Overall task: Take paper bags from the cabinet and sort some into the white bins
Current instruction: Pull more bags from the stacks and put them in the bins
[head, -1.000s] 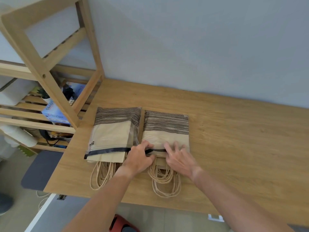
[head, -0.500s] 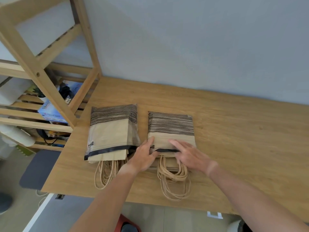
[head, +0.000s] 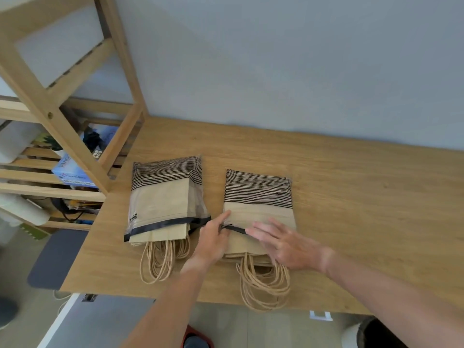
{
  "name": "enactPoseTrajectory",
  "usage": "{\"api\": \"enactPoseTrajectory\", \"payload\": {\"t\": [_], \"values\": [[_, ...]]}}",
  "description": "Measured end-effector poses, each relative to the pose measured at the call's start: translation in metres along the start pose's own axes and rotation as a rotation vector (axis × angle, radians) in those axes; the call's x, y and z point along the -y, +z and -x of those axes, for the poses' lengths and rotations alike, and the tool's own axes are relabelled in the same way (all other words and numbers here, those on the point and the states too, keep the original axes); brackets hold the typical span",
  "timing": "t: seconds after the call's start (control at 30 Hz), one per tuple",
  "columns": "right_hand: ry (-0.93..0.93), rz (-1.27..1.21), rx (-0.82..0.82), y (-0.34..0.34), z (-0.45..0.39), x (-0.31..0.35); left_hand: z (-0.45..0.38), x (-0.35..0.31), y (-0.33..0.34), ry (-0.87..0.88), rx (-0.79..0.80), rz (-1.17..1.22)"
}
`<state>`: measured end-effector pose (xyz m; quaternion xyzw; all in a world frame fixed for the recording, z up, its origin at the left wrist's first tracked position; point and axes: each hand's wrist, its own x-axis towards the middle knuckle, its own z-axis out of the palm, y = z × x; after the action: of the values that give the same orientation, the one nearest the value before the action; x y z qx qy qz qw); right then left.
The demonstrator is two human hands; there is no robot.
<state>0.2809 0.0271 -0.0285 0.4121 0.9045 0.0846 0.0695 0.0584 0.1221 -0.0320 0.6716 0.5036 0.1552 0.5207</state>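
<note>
Change: the right pack of paper bags (head: 258,197) now lies further right than half a second ago, so the strip of bare desk (head: 351,197) between it and the left pack of paper bags (head: 165,197) has widened; the left pack has not shifted.
My left hand (head: 213,237): its grip is narrow, thumb and fingers pinched on the black strip (head: 234,229) at the near opening of the right pack's clear wrapper, as before.
My right hand (head: 283,243): blurred, fingers spread flat on the near end of the right pack; its grip is wide and holds nothing.
Right pack: flat on the desk, striped end far, paper cord handles (head: 263,285) spilling past the near desk edge.
Left pack: flat in its clear wrapper, striped end far, its handles ending just short of the near edge.
Edges: the left pack sits close to the desk's left edge, beside the wooden shelf unit (head: 50,109); the far ends of both packs are well apart from the wall (head: 276,59).
Open room: the whole right part of the desk is bare, and a broad bare band runs along the wall.
</note>
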Motion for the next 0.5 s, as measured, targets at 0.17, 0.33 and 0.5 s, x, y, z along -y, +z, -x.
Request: {"api": "enactPoseTrajectory", "payload": {"t": [0.17,0.33,0.5], "values": [[0.078,0.0,-0.056,-0.008,0.007,0.026,0.001,-0.005,0.007,-0.047,0.014,-0.004],[0.099,0.065,-0.094,-0.015,0.011,0.047,0.001,-0.01,0.01,-0.081,0.063,-0.023],[0.207,0.089,-0.166,-0.011,0.018,0.074,0.016,0.0,0.015,-0.039,0.051,-0.02]]}}
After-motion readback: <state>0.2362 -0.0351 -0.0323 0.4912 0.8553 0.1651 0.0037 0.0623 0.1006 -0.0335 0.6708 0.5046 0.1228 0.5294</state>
